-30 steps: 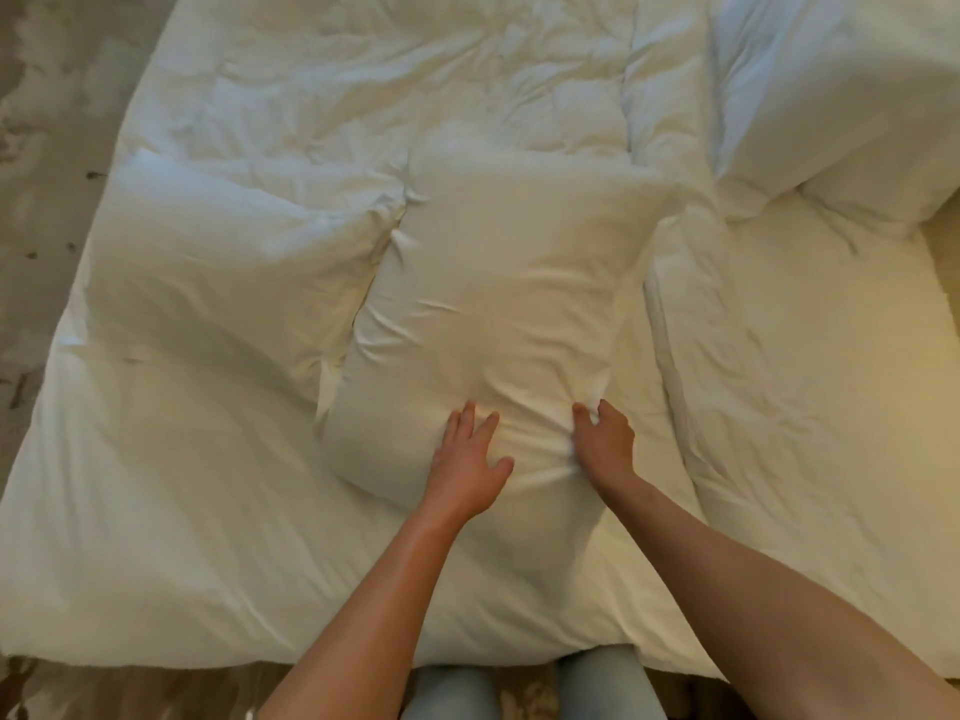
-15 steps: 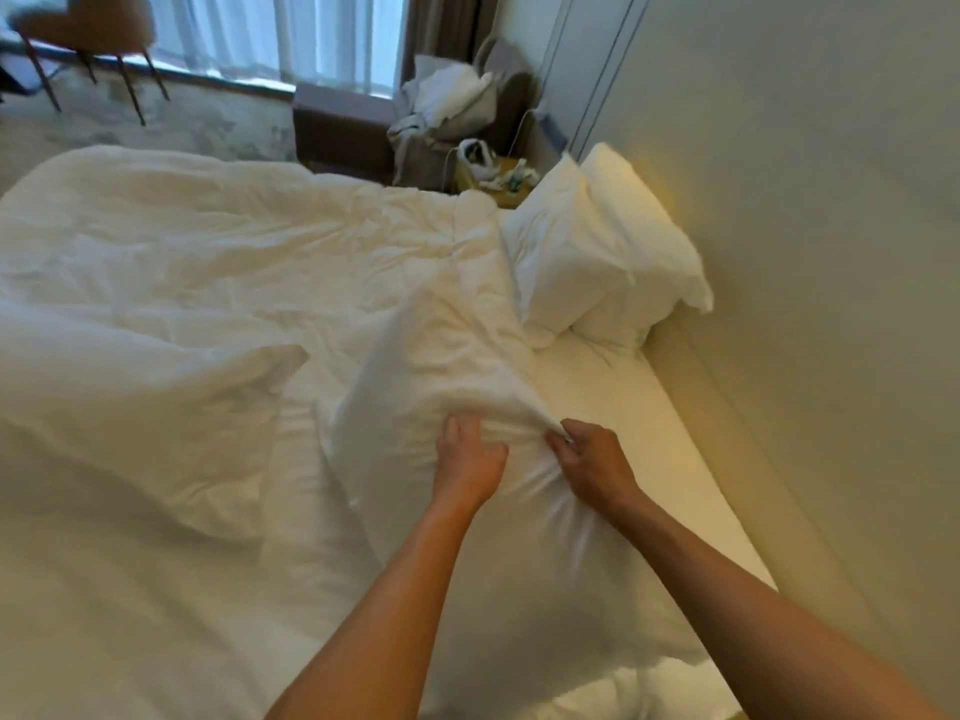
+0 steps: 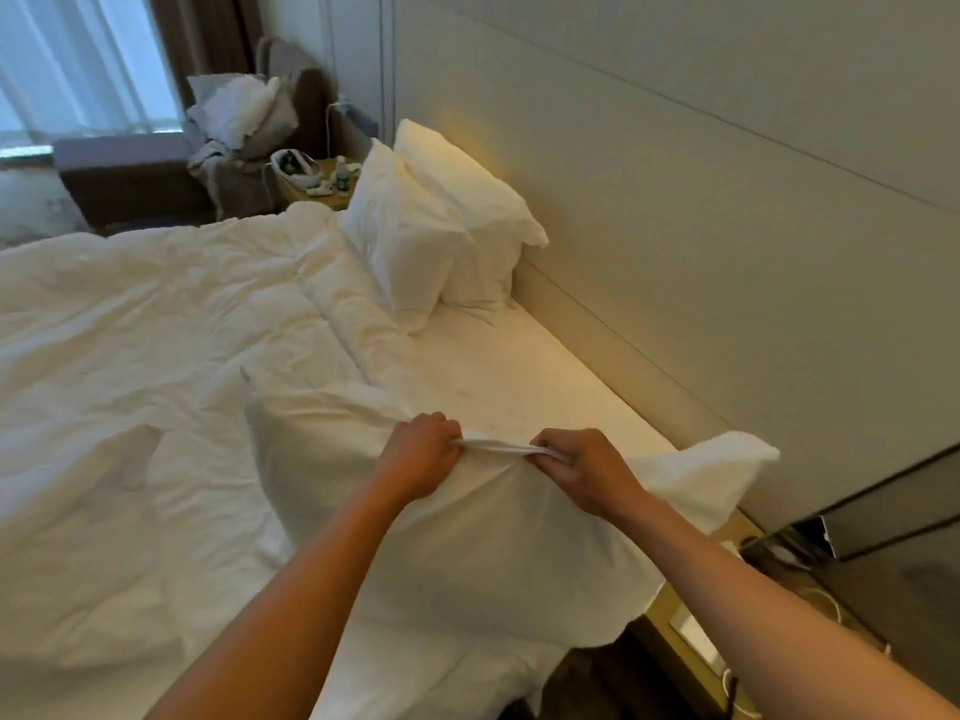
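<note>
Gripping the pillow (image 3: pixel 467 543) by its bunched edge in your left hand (image 3: pixel 421 459) and right hand (image 3: pixel 587 475), you held its long axis left to right, the bare sheet (image 3: pixel 519 376) lying just beyond.

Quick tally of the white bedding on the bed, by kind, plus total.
Pillows: 3, namely the held pillow, gripped by the left hand and right hand, the front propped pillow and the rear propped pillow
Duvet: 1
Sheet: 1
Total: 5
A lump at the duvet's left may be another pillow; cannot tell.
</note>
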Tool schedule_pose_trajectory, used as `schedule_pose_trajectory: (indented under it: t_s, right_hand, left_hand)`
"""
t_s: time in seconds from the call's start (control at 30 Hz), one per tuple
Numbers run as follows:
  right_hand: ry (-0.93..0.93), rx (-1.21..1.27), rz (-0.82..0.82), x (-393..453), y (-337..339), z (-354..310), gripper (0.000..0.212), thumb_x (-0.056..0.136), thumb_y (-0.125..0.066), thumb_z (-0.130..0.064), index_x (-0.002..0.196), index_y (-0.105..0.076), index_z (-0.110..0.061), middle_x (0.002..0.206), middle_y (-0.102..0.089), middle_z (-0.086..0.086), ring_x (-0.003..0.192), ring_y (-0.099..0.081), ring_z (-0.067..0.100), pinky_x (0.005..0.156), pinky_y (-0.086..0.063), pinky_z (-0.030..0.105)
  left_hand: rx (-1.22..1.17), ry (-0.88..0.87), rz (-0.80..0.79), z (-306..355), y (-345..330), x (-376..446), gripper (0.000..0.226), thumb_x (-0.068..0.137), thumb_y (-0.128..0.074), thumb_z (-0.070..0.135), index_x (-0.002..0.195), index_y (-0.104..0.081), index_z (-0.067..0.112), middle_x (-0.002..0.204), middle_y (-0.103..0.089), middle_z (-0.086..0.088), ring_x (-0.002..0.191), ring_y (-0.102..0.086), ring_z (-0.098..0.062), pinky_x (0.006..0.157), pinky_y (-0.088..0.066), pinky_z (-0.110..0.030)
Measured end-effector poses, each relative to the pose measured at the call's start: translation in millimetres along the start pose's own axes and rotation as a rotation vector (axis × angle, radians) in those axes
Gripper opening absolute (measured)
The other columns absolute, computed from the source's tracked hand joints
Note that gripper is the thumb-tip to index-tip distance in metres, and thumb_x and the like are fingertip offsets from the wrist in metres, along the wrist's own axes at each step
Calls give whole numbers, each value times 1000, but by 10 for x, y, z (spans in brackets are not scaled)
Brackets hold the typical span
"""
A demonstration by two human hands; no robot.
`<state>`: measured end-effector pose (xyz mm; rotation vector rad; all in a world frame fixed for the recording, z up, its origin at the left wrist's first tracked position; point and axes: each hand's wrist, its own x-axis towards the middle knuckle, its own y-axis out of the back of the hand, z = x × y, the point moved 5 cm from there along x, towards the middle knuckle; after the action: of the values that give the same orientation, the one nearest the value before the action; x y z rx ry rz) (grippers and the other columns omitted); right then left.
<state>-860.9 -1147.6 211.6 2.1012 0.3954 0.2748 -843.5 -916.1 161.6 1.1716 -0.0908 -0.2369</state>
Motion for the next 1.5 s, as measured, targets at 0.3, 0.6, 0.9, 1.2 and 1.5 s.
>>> schedule_pose_trajectory:
  t_s: [0.3, 0.6, 0.9, 1.2, 1.5]
  right_hand:
    - [-356, 142, 100, -658, -214, 928, 15, 90, -71, -44, 81, -66, -33, 80, -71, -12, 77, -65, 8, 71, -54, 39]
    - [-323, 169, 262, -581, -83, 913, 8, 89, -76, -32, 83, -71, -36, 78, -60, -10, 74, -58, 5, 60, -41, 27]
    - [-318, -98, 293, -563, 36, 831, 15, 94, -70, -38, 85, -59, -35, 85, -64, -14, 76, -57, 12, 60, -50, 34]
    - [-420, 76, 167, -666, -279, 920, 25, 107, -43, -47, 86, -37, -35, 66, -63, -3, 55, -63, 14, 70, -57, 33]
    - [-427, 73, 148, -759, -252, 895, 17, 103, -51, -51, 91, -42, -43, 66, -62, -4, 59, -59, 12, 53, -44, 35]
  left_hand:
    - [155, -55, -124, 192, -481, -13, 24, 99, -47, 33, 110, -63, 20, 108, -60, -2, 106, -54, -24, 83, -48, -39]
    - [150, -21, -96, 9, -108, 103, 20, 101, -52, 29, 102, -69, 19, 100, -62, 0, 98, -59, -21, 75, -51, -35]
    - [105, -105, 42, -5, 133, 164, 20, 102, -51, 30, 103, -69, 22, 98, -61, 4, 97, -56, -18, 70, -51, -36]
    - [97, -52, -119, -236, -29, 136, 28, 101, -48, 41, 116, -66, 25, 107, -63, 1, 108, -56, -21, 81, -51, -38]
    - [161, -56, -209, -388, -32, 176, 34, 105, -43, 32, 96, -70, 13, 97, -60, -4, 94, -60, -24, 75, -51, -37]
